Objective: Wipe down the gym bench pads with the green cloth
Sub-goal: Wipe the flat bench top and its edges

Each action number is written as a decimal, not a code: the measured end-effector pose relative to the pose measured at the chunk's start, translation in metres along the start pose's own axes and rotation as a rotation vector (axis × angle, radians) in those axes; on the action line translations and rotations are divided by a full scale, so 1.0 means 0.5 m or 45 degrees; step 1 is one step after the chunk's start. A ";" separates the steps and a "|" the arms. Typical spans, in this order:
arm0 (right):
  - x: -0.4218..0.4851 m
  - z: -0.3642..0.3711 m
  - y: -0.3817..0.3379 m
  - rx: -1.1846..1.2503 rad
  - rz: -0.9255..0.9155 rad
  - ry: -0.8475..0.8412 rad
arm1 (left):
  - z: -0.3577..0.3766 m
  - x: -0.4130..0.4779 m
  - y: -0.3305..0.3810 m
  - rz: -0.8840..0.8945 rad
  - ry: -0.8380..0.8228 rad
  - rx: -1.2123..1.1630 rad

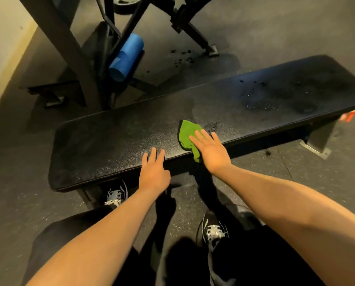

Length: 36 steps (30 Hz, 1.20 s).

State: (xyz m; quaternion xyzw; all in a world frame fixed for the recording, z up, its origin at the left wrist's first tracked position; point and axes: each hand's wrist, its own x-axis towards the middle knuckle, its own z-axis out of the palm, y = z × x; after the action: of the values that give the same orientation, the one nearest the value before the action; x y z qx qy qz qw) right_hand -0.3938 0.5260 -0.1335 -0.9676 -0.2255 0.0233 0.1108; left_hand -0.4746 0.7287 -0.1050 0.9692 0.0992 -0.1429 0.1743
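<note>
A long black gym bench pad (131, 131) runs from lower left to upper right across the view. A green cloth (186, 132) lies on its near edge, one corner hanging over the side. My right hand (210, 150) presses flat on the cloth with straight, spread fingers. To the left of the cloth, my left hand (153, 172) rests on the pad's near edge with straight fingers. Water droplets (259, 96) glisten on the pad's right part.
A black machine frame (69, 48) with a blue foam roller (127, 56) stands behind the bench at the left. Dark crumbs (182, 56) dot the rubber floor behind. The bench foot (317, 141) is at the right. My shoes (212, 230) stand under the near side.
</note>
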 end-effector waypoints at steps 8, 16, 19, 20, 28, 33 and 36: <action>0.018 -0.024 0.008 0.258 -0.146 -0.040 | 0.031 0.037 0.069 0.218 0.071 0.256; 0.015 -0.036 0.099 0.223 0.369 -0.090 | 0.001 0.022 0.091 0.220 0.044 0.345; 0.001 -0.018 0.031 0.122 0.233 -0.077 | 0.005 0.028 0.093 0.179 0.028 0.294; -0.002 -0.012 0.008 0.097 0.155 -0.114 | 0.005 0.029 0.091 0.167 0.013 0.265; -0.006 -0.024 0.009 -0.091 -0.076 -0.238 | 0.008 0.032 0.078 0.127 -0.051 0.106; -0.007 -0.028 0.015 -0.006 0.194 -0.187 | 0.010 0.032 0.074 0.107 -0.084 0.068; -0.016 -0.017 -0.034 0.005 0.209 -0.157 | 0.009 0.030 0.074 0.117 -0.094 0.079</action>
State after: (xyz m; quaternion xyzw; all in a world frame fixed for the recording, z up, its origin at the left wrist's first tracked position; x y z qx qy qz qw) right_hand -0.4073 0.5356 -0.1213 -0.9794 -0.1518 0.0921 0.0963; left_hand -0.4527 0.6951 -0.1021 0.9717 0.0436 -0.1733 0.1542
